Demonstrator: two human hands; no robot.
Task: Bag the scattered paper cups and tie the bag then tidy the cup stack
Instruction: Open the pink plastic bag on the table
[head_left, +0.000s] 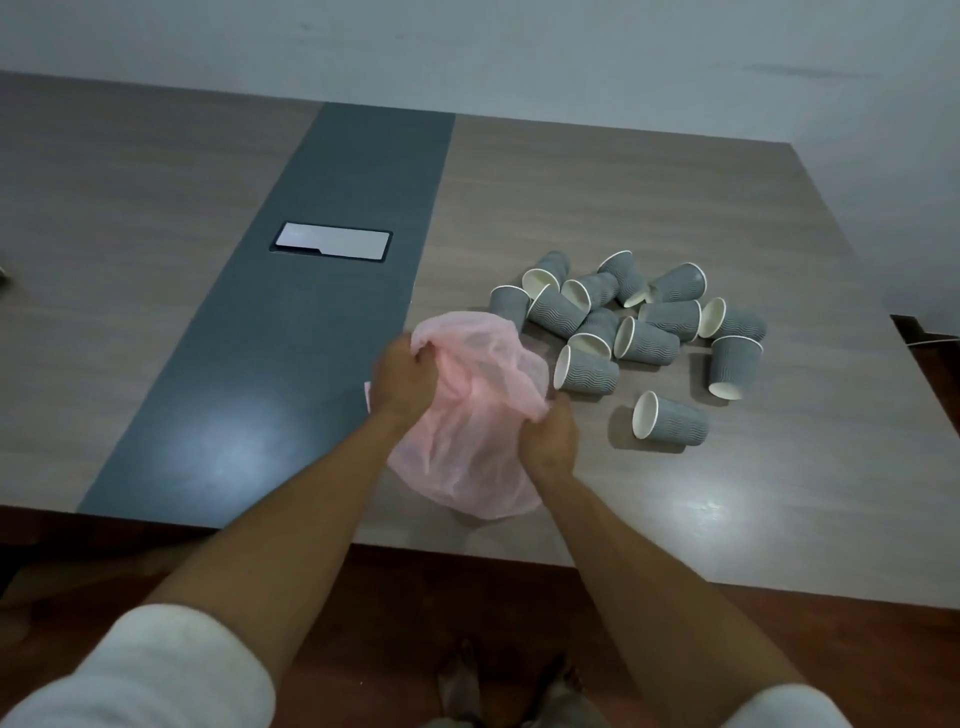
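One head-worn wide-angle view looks forward and steeply down. It sits close above the bench (649, 208), facing the far wall (519, 47).

Pink plastic bag (467, 415): thin, translucent, crumpled, lying near the table's near edge with its mouth bunching upward and facing the far side. Paper cups (631, 325): grey with a wavy ribbed pattern and white insides, lying scattered in a loose pile just right of and beyond the bag, most tipping on their sides, some touching. Single cup (670, 417): lying on its side apart, nearer than the pile, mouth facing left.
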